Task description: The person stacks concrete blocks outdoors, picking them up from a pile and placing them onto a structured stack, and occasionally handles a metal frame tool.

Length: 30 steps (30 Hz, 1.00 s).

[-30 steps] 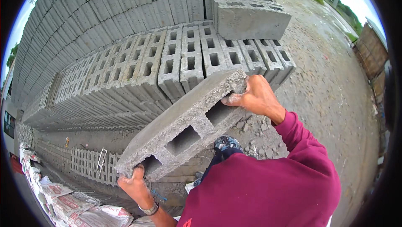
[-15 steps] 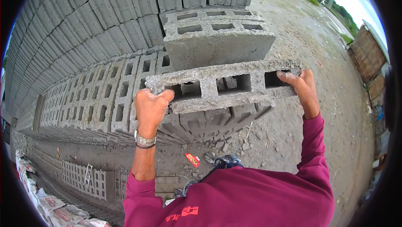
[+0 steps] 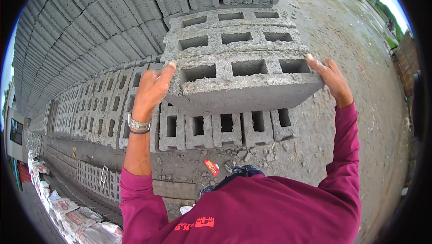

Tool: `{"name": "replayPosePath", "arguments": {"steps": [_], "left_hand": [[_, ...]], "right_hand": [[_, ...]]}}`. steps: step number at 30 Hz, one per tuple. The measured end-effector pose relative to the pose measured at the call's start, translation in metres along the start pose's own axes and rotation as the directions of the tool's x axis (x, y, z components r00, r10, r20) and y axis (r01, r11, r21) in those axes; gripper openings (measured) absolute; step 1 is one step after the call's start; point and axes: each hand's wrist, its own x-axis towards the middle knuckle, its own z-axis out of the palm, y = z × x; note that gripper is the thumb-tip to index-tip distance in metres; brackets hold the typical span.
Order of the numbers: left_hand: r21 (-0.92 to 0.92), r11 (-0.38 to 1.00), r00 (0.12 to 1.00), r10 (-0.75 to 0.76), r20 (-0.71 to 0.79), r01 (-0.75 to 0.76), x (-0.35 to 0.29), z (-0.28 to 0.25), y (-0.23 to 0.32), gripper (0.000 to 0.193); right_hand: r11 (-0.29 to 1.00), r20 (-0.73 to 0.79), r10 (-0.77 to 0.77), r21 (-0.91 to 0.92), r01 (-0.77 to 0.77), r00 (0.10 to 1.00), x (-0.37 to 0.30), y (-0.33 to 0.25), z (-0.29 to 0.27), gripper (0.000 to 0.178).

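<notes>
Head view: a gray block (image 3: 247, 96) with the left hand (image 3: 153, 92) and the right hand (image 3: 333, 82) at its ends

I can see the left thumb by the block's near left corner and the right thumb on its top right corner. Both thumbs stand apart from the other fingers. Some fingertips are tucked out of sight past the ends, so I can't tell how tight the fingers squeeze.

The block stands with its three holes up, right in front of two more blocks (image 3: 236, 37). Its bottom is hard to see, and it covers part of the low row (image 3: 227, 129) under it. I can't see how deep the holes go.

A big block wall (image 3: 90, 32) fills the upper left, and the round black edge cuts it off. White bags (image 3: 83, 219) at the lower left are cut off too. The maroon shirt (image 3: 252, 212) hides most of the legs, so only bits of the shoes (image 3: 246, 170) peek out.

We are outside. The ground (image 3: 360, 131) is gray-brown dirt, with broken bits and a red packet (image 3: 211, 167) near the feet. A brown shed (image 3: 407, 59) on the right is dim and hard to make out.
</notes>
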Motion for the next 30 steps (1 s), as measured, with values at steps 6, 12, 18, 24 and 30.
{"name": "replayPosePath", "arguments": {"steps": [6, 12, 18, 24, 30], "left_hand": [[-0.644, 0.758, 0.907, -0.189, -0.377, -0.109, -0.060, 0.052, -0.084, 0.072], [-0.444, 0.823, 0.664, -0.112, -0.739, -0.355, -0.033, 0.135, -0.102, 0.052], [-0.691, 0.627, 0.588, -0.422, -0.690, -0.360, -0.032, 0.126, -0.050, 0.052], [-0.574, 0.680, 0.515, -0.324, -0.794, -0.456, -0.025, 0.127, -0.058, 0.055], [-0.602, 0.665, 0.535, -0.343, -0.772, -0.442, -0.030, 0.130, -0.060, 0.057]], "right_hand": [[0.551, -0.124, -0.127, 0.816, 0.174, 0.984, -0.030, 0.068, 0.041, 0.067], [0.324, -0.444, 0.089, 0.859, 0.396, 0.891, -0.017, 0.092, 0.097, 0.058], [0.370, -0.437, 0.017, 0.838, 0.401, 0.899, -0.027, 0.089, 0.095, 0.058], [0.364, -0.448, -0.015, 0.830, 0.422, 0.894, -0.035, 0.073, 0.102, 0.064], [0.432, -0.444, -0.065, 0.795, 0.426, 0.894, -0.032, 0.081, 0.099, 0.072]]}}
